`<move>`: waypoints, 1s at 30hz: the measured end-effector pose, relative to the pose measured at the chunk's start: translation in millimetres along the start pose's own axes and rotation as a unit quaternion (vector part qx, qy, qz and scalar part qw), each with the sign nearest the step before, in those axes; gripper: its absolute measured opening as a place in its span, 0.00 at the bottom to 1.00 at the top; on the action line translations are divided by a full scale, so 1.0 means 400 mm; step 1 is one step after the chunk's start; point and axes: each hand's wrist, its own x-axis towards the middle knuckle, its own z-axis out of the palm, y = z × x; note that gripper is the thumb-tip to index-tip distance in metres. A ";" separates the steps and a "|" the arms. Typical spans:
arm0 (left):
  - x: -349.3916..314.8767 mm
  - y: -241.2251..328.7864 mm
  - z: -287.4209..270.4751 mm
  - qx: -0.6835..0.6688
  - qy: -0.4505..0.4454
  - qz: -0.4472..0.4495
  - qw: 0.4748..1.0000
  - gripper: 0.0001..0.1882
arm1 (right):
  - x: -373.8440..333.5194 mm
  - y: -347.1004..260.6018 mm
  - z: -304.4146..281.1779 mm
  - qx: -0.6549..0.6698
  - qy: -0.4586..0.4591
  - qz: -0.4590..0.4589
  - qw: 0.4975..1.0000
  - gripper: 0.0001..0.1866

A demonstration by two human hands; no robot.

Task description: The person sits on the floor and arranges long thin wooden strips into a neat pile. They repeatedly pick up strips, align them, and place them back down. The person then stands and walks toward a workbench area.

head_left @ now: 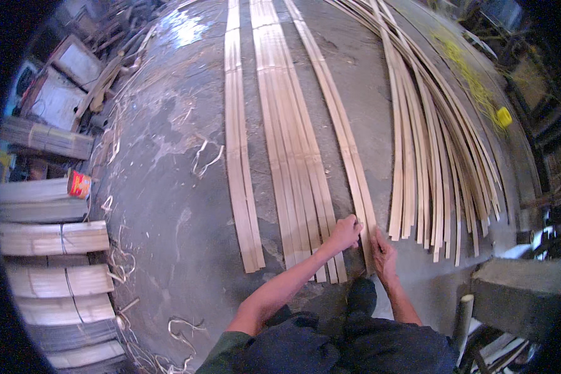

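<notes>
Long, pale bamboo strips lie lengthwise on the floor in groups. A narrow pair of bamboo strips (346, 149) runs down to my feet. My left hand (347, 232) is closed at the left edge of this pair, fingers curled and knuckles up. Along the right edge, near the close end, my right hand (385, 254) pinches the strips, its thumb side toward them. To the left lie a wider group of bamboo strips (287, 143) and another narrow group (237, 143), side by side. My left forearm crosses over the near ends of the wide group.
A fanned pile of loose bamboo strips (439, 174) lies at the right. Tied bundles (56, 239) are stacked at the left, with a red can (79, 184) on them. Yellow string (464, 68) and a yellow roll (503, 117) are at far right. A concrete block (523, 274) stands near right.
</notes>
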 end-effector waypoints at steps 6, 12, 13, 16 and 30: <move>-0.086 -0.087 -0.076 -0.027 0.098 0.054 0.993 0.14 | -0.013 -0.017 -0.014 -0.099 0.017 -0.036 0.994 0.18; -0.239 -0.230 -0.290 0.214 0.451 0.034 0.866 0.18 | 0.003 0.027 0.002 -0.132 0.120 -0.150 0.972 0.17; -0.270 -0.240 -0.323 0.253 0.463 -0.010 0.849 0.18 | 0.007 0.006 0.017 -0.114 0.113 -0.145 0.976 0.17; -0.310 -0.261 -0.362 0.330 0.472 -0.089 0.813 0.20 | 0.013 -0.044 0.048 -0.088 0.067 -0.164 0.980 0.17; -0.310 -0.317 -0.397 0.378 0.462 0.005 0.802 0.14 | -0.070 -0.145 0.175 -0.034 -0.116 -0.170 0.978 0.17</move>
